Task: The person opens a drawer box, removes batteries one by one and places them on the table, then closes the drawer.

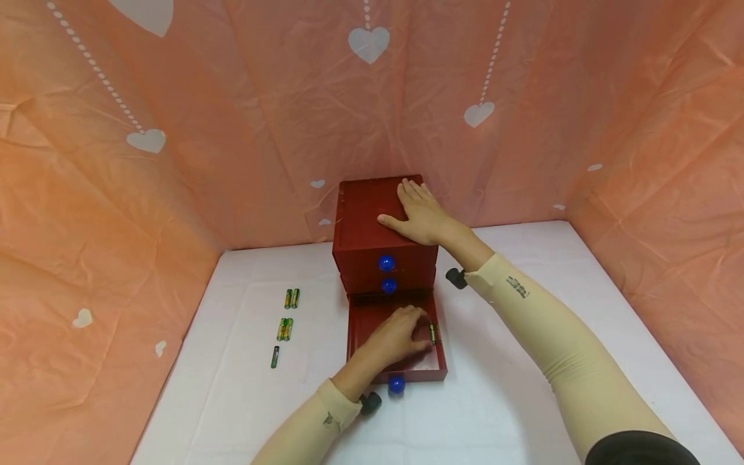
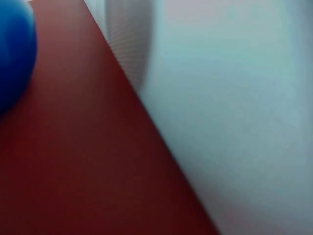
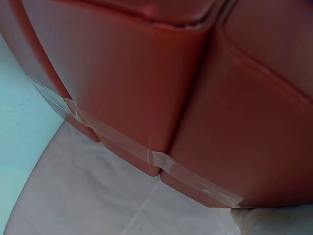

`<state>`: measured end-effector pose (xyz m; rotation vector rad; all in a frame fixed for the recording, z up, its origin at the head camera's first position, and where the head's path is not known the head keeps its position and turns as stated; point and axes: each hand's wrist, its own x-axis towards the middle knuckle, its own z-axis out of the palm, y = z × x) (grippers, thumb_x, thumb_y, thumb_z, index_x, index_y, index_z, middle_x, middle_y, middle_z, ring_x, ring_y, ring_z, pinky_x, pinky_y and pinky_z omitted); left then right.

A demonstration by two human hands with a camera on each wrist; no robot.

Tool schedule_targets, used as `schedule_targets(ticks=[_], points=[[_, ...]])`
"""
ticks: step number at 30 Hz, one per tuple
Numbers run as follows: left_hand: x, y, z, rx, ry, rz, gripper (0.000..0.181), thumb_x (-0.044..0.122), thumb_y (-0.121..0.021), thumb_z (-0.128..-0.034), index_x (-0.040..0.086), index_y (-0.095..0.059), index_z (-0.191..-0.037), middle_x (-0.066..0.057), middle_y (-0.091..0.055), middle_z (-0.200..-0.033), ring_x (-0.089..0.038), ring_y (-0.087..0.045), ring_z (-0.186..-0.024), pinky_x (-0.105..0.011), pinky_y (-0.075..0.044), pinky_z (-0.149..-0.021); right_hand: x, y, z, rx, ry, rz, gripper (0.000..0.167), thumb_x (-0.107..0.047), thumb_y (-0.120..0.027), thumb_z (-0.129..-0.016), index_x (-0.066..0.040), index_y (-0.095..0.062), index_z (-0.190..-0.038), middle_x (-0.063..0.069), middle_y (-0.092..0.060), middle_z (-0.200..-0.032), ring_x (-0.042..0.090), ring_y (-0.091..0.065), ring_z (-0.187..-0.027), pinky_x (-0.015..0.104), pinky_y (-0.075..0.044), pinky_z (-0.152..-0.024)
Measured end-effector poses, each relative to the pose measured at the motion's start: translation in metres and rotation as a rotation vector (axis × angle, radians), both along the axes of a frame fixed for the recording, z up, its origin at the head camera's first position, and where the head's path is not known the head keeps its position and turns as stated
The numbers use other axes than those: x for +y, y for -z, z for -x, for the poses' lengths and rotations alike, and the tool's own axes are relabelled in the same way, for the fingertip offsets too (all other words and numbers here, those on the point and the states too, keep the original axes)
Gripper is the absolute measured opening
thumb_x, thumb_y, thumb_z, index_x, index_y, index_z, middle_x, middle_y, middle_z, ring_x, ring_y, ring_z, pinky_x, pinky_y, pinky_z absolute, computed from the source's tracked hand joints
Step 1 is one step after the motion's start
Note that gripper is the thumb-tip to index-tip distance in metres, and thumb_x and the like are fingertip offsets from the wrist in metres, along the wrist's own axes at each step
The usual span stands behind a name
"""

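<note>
A dark red box (image 1: 378,213) with drawers stands against the backdrop, its bottom drawer (image 1: 440,371) pulled out. My left hand (image 1: 395,339) reaches into that drawer, thumb and fingers apart. Just beyond its fingertips a green battery (image 1: 433,334) lies along the drawer's right wall; I see no firm grip on it. My right hand (image 1: 423,216) rests flat on top of the box with fingers spread. In the left wrist view the drawer front (image 2: 88,127) fills the left side, beside a blue knob (image 2: 14,54). The right wrist view shows the box's side (image 3: 122,83).
Several green batteries lie on the white table left of the drawer: one pair (image 1: 292,298), another pair (image 1: 285,329) and a single battery (image 1: 275,357). Blue knobs (image 1: 386,263) stick out from the upper drawers. Clear tape (image 3: 127,142) runs along the box. Pink cloth (image 1: 279,129) surrounds the table.
</note>
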<state>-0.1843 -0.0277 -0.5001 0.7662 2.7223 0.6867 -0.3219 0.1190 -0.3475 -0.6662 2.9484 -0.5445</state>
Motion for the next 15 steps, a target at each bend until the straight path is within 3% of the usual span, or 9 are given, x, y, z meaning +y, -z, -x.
schedule_targets(ticks=[15], points=[[0.0063,0.0011,-0.0004,0.09,0.031,0.106,0.051,0.037,-0.086,-0.0928,0.013,-0.069,-0.135,-0.002,-0.066,-0.127,-0.018,-0.059,-0.115,-0.029,-0.053,-0.108,-0.0012,-0.0013,-0.0013,-0.012,-0.002,0.01,0.098,-0.063,-0.045,-0.109,0.005,-0.009,-0.168,0.024,-0.003,-0.178,0.036,0.003,-0.166,0.047,0.006,-0.133]])
